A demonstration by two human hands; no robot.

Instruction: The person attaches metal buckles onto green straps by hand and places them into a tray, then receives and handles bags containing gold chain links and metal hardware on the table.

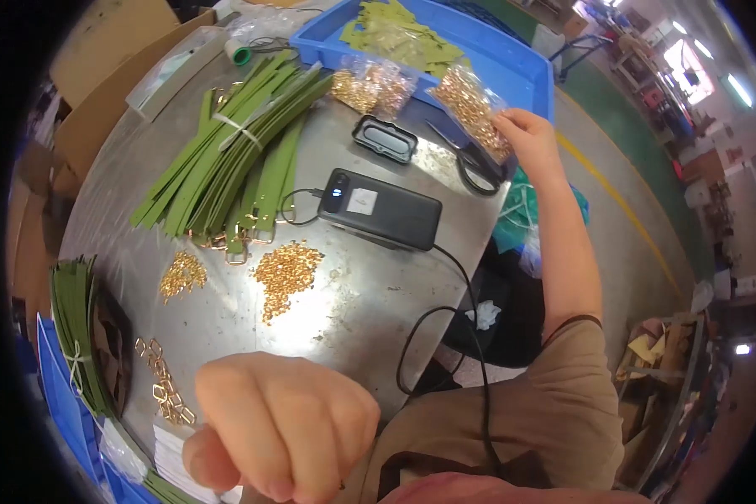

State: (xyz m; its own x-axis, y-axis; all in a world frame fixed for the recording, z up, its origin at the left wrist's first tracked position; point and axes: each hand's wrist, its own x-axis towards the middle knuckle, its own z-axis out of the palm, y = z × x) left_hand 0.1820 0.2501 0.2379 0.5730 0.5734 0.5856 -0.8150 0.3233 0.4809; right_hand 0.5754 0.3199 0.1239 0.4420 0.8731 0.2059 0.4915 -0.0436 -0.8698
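My right hand (pixel 532 147) pinches the edge of a clear plastic bag (pixel 466 99) full of small gold metal pieces, at the front edge of the blue tray. Close to the camera, my left hand (pixel 286 420) is closed with its fingers curled under; whatever it may hold is hidden. Beyond it lie two loose piles of tiny gold fasteners, a larger pile (pixel 287 273) and a smaller pile (pixel 183 275). Gold rectangular rings (pixel 163 382) lie left of that hand. Black scissors (pixel 470 161) rest just below the bag.
Green straps (pixel 227 151) tied in a bundle cover the table's (pixel 361 328) far left. A cabled black power bank (pixel 382 210) sits mid-table, with an open black case (pixel 385 139) behind it. A blue tray (pixel 512 55) holds green pieces. More straps (pixel 80 336) stand at left.
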